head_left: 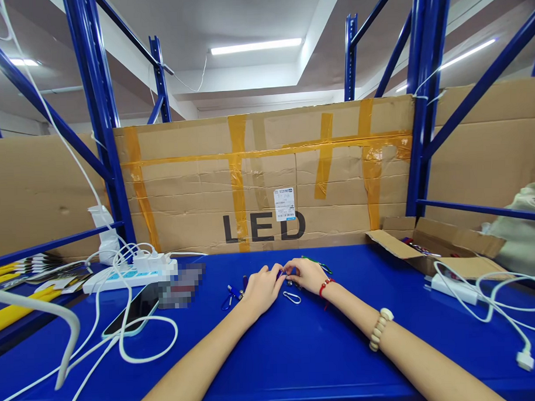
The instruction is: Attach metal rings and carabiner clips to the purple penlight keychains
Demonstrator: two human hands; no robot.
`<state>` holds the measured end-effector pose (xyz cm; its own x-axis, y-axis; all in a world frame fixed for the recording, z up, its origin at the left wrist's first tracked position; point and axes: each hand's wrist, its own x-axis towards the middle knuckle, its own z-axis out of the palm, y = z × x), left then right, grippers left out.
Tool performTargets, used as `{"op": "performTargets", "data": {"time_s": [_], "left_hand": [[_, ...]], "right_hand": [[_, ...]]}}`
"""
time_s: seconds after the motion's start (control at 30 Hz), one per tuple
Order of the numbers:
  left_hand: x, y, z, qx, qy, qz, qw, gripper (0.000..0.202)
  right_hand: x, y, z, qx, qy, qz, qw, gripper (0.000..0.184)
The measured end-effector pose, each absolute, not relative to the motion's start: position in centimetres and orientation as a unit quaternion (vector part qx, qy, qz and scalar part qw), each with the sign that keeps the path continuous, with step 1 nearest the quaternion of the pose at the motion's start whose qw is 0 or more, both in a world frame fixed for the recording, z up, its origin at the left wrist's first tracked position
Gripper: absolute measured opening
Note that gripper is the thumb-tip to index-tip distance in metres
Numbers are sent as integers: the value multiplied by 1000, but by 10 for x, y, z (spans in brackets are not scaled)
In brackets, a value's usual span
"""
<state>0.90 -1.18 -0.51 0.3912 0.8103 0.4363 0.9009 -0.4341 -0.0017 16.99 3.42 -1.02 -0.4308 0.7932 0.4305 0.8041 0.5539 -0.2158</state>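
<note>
Blue table [299,363] — left hand [262,289] and right hand [307,275], grips pinching 1 small clip [282,274] — open room toward near edge.

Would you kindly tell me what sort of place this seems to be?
Likely a warehouse packing bench: blue steel racking, a taped cardboard sheet marked LED, and an open carton on the blue table.

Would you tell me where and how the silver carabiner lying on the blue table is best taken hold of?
Probably pinch the silver carabiner across its two long sides, coming down from above. It lies flat on the blue table as a thin open loop, bare surface around it, just on the near side of the right hand.
</note>
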Motion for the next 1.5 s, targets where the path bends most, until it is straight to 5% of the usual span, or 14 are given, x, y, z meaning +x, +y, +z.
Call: {"op": "performTargets", "data": {"time_s": [0.83,1.5], "left_hand": [[12,-11,-11,-858,-461,-188,122,27],[20,-17,-17,-882,-388,-239,121,21]], "right_hand": [[172,36,-10,-509,-837,-21,199,19],[179,52,-29,-454,-854,31,250,39]]}}
